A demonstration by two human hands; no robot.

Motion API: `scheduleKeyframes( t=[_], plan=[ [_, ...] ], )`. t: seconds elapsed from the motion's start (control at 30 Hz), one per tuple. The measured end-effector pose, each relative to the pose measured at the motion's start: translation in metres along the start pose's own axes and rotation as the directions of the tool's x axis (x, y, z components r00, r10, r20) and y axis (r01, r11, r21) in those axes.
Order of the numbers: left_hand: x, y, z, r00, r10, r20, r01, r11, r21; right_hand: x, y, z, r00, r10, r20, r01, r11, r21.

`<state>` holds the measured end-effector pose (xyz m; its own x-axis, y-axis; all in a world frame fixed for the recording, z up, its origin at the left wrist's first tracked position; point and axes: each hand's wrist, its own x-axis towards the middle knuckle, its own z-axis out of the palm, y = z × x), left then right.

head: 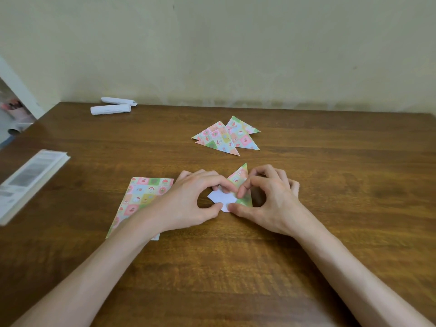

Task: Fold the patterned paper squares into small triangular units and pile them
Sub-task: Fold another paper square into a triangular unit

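A half-folded patterned paper (239, 179) lies on the wooden table (330, 185) in the middle, white underside showing at its lower left. My left hand (191, 199) pinches its white corner between thumb and forefinger. My right hand (271, 199) pinches the patterned flap from the right, its fingertips meeting the left hand's on the paper. A pile of folded patterned triangles (226, 136) lies farther back, apart from both hands. A stack of unfolded patterned squares (141, 197) lies at the left, partly under my left forearm.
Two rolled white papers (111, 109) lie near the far left edge by the wall. A white book or packet (28, 180) sits at the table's left edge. Bare table stretches to the right and in front.
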<state>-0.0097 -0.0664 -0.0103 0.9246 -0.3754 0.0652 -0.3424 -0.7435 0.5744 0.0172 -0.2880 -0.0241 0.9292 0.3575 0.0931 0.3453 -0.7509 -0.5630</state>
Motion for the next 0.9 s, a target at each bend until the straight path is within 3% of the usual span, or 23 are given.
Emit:
scheduleKeyframes(
  t=[0.9],
  plan=[
    [0.007,0.006,0.014,0.99,-0.084,-0.116,0.082,0.996,-0.022,-0.001,0.004,-0.018,0.99,-0.011,0.14,0.003,0.998,0.056]
  ],
)
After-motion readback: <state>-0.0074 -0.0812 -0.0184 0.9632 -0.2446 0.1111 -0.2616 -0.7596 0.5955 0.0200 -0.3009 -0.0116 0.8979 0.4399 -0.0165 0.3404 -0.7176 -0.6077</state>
